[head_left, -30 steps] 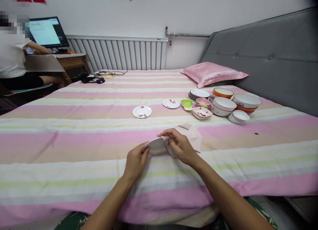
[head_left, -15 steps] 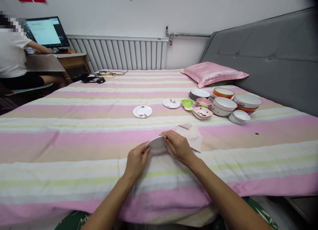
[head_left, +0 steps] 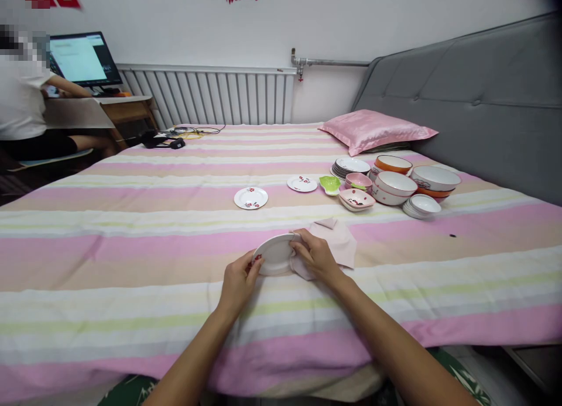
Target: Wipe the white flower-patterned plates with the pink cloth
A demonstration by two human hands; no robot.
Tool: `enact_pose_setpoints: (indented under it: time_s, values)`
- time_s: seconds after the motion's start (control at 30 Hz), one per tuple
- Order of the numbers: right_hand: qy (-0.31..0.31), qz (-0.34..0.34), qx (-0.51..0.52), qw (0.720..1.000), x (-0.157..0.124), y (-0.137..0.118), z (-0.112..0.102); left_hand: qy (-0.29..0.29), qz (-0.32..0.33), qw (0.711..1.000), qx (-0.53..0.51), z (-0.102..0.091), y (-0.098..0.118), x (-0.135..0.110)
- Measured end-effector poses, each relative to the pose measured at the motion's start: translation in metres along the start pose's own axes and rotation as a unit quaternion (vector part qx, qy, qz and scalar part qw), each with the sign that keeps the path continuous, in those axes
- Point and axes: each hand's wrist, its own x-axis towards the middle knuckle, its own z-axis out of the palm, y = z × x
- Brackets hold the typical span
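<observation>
Two grips are seen mid-frame: plate [head_left: 274, 255] rim pinched by left hand [head_left: 239, 280], cloth [head_left: 340, 245] clutched by right hand [head_left: 316, 257]; the plate could be dropped if rubbed too hard.

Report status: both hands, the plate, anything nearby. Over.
Left hand grips white plate by its left rim. Right hand holds pink cloth against the plate's right edge. Other dishes sit apart, farther up the bed.

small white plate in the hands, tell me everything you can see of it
The small white plate is round, glossy, ceramic-looking, tilted just above the striped bedsheet. The left hand grips its left rim, where a red speck shows; the right hand presses a pink cloth on its right edge.
</observation>
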Motion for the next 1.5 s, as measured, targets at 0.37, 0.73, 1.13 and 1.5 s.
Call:
enact_pose_setpoints:
  time_s: [0.37, 0.73, 1.13, 1.5]
  values:
    - [0.011, 0.085, 0.004, 0.996, -0.007, 0.012, 0.015, 0.022, -0.035, 0.996, -0.083, 0.002, -0.007, 0.003]
    - [-0.048, -0.029, -0.111, 0.992, 0.004, -0.033, -0.023, -0.065, -0.039, 0.989, -0.128, 0.000, 0.009, -0.004]
    - [-0.100, -0.087, -0.182, 0.974, 0.003, -0.042, -0.015, -0.039, 0.029, 0.998, -0.026, -0.004, 0.014, -0.003]
    - [-0.073, 0.008, -0.061, 0.995, 0.001, -0.019, -0.010, -0.039, -0.021, 0.997, -0.060, -0.001, 0.006, 0.000]
